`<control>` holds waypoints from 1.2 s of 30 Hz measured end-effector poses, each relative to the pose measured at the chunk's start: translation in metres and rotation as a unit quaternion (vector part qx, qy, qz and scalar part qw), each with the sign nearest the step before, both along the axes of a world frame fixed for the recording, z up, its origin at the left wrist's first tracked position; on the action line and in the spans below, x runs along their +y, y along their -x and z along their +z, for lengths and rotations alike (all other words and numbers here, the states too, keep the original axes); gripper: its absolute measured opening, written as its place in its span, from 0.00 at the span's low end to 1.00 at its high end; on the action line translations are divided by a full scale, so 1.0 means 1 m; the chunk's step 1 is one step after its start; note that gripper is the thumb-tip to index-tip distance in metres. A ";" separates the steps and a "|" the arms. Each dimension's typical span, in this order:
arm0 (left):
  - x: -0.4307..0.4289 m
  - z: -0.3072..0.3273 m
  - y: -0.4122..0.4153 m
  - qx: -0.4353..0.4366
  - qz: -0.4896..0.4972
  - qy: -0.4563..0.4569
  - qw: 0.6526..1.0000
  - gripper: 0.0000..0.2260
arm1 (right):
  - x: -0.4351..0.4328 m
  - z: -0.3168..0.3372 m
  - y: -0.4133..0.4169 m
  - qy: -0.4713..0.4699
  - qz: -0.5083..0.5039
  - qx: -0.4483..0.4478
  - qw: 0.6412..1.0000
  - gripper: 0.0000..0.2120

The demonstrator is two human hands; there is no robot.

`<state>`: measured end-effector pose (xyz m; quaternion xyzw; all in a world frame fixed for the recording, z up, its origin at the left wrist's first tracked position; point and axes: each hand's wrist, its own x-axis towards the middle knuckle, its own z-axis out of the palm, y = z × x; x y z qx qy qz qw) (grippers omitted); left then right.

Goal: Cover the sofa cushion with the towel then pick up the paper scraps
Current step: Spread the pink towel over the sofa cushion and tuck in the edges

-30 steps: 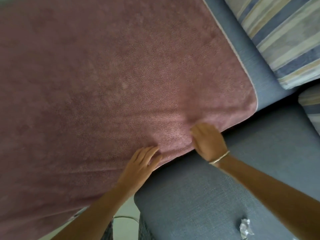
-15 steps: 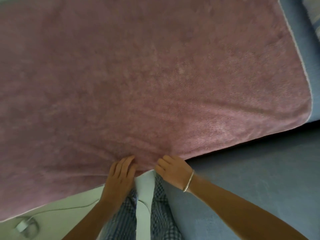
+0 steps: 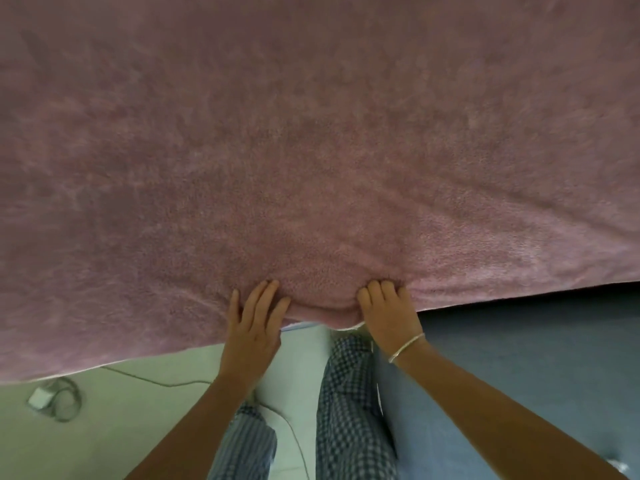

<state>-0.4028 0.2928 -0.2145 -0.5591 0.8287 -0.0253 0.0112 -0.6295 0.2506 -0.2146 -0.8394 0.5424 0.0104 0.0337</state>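
Observation:
The pink towel (image 3: 311,133) lies spread over the sofa cushion and fills most of the view, hiding the cushion beneath. My left hand (image 3: 254,323) rests flat on the towel's near edge with fingers apart. My right hand (image 3: 386,313), a thin bangle on its wrist, has its fingers curled into the same edge a hand's width to the right. The towel bulges down between my hands. One white paper scrap (image 3: 620,466) shows on the blue sofa seat (image 3: 536,358) at the bottom right corner.
Below the towel's edge is pale floor (image 3: 138,427) with a white charger (image 3: 43,398) and its thin cable (image 3: 166,382). My legs in checked trousers (image 3: 349,410) stand against the sofa's front.
Both hands have slid left along the towel's near edge and now sit a little further apart. The view has swung left, so the striped pillows are gone and the floor shows.

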 end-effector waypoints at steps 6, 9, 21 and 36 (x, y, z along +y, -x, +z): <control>0.000 -0.006 -0.008 0.050 -0.013 0.011 0.999 0.20 | 0.018 0.008 0.002 0.019 0.016 0.021 0.999 0.04; -0.004 -0.001 -0.009 0.090 -0.010 0.013 0.996 0.18 | 0.033 0.011 -0.012 0.005 -0.005 0.025 1.000 0.06; 0.003 0.022 -0.059 0.176 0.001 0.011 0.984 0.01 | 0.017 0.027 -0.109 -0.005 -0.001 -0.036 0.999 0.08; 0.034 0.027 -0.179 0.506 0.745 -0.071 0.428 0.08 | 0.047 0.035 -0.224 -0.107 0.106 -0.090 0.985 0.08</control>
